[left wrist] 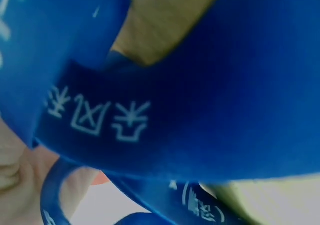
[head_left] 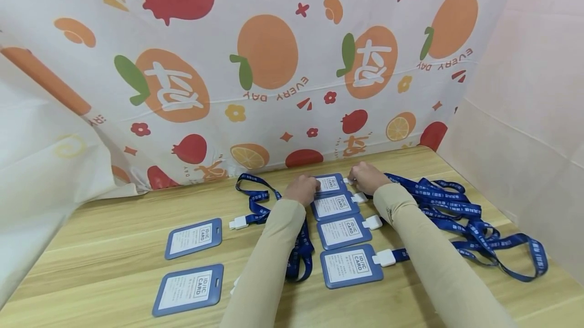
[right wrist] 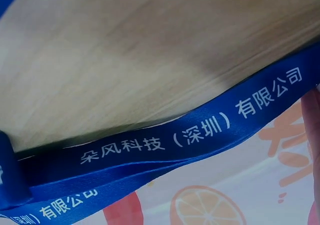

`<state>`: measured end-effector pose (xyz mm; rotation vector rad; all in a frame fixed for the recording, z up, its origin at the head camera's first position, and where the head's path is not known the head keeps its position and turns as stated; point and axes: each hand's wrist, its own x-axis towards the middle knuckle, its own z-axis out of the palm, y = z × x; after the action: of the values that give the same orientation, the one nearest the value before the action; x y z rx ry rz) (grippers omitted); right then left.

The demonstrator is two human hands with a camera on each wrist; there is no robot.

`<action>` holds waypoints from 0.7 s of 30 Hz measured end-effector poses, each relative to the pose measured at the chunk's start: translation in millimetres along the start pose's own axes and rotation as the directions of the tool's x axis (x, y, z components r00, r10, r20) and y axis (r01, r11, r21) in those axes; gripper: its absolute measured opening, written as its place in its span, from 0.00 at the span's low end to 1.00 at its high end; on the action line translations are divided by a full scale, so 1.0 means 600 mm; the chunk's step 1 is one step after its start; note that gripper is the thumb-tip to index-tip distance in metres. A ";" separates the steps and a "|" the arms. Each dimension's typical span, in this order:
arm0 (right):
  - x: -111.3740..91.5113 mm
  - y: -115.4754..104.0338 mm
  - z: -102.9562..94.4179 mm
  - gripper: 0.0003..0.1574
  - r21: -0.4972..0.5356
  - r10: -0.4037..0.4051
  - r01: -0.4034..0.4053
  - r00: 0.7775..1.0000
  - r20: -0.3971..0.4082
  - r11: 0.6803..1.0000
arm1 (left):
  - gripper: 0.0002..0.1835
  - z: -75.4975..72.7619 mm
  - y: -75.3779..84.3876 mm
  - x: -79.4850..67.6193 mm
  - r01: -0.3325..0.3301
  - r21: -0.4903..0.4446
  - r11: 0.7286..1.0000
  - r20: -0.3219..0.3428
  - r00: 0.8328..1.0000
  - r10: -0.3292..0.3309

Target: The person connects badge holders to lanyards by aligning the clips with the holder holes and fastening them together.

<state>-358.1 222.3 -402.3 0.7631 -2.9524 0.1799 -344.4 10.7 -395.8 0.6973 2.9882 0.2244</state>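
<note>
My left hand (head_left: pixel 302 189) grips the left edge of the farthest blue ID card holder (head_left: pixel 329 184), its fingers partly hidden behind the hand. At that holder's slotted right end, my right hand (head_left: pixel 366 177) pinches a white lanyard clip (head_left: pixel 349 181). Nearer me in the same column lie several more holders, such as the nearest one (head_left: pixel 352 266), each with a white clip (head_left: pixel 384 258) at its right end. Blue lanyard strap (left wrist: pixel 130 120) fills most of the left wrist view. Printed strap (right wrist: pixel 165 137) crosses the right wrist view.
Two card holders without lanyards, one farther (head_left: pixel 193 238) and one nearer (head_left: pixel 188 290), lie at the left. A loose lanyard (head_left: pixel 259 206) with a white clip (head_left: pixel 239 222) lies beside them, partly under the left sleeve. Lanyards (head_left: pixel 456 211) pile up at the right. A fruit-print cloth (head_left: pixel 219 74) hangs behind.
</note>
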 end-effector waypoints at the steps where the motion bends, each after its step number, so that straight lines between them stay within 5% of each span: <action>1: 0.000 0.001 0.000 0.13 0.001 -0.005 0.005 1.000 -0.004 1.000 | 0.14 0.000 0.000 0.000 -0.002 0.000 1.000 -0.003 1.000 0.002; 21: 0.003 0.005 0.005 0.14 -0.004 -0.051 0.051 0.998 -0.027 0.999 | 0.12 0.004 -0.002 0.003 0.015 0.010 1.000 -0.012 1.000 -0.015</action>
<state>-361.0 223.8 -405.4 0.8276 -2.9032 0.1800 -346.3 10.9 -398.2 0.6770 3.0066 0.2133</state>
